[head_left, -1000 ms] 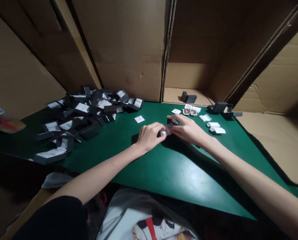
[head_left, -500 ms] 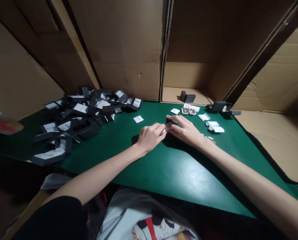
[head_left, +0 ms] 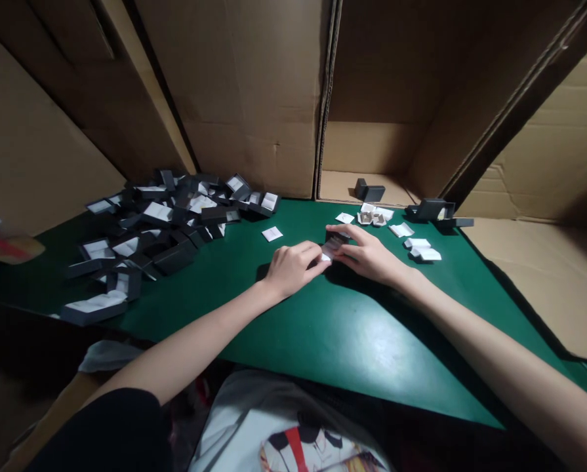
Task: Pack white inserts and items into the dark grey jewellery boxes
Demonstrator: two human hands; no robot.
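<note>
Both my hands meet over the middle of the green table (head_left: 352, 341). My left hand (head_left: 290, 265) is curled, its fingertips pinching the near end of a small dark box with a white insert (head_left: 331, 244). On the box's far side my right hand (head_left: 366, 254) grips it too, forefinger stretched along its top. The box is held just above the table surface and is partly hidden by my fingers.
A heap of several open dark boxes with white inserts (head_left: 160, 223) covers the table's left. Loose white inserts (head_left: 273, 233) and a few white pieces (head_left: 418, 248) lie near my hands. More dark boxes (head_left: 433, 210) sit at the right; cardboard walls (head_left: 254, 92) stand behind.
My hands have stayed together on the small box and shifted very slightly up the table. The box has turned a little between my fingers.
</note>
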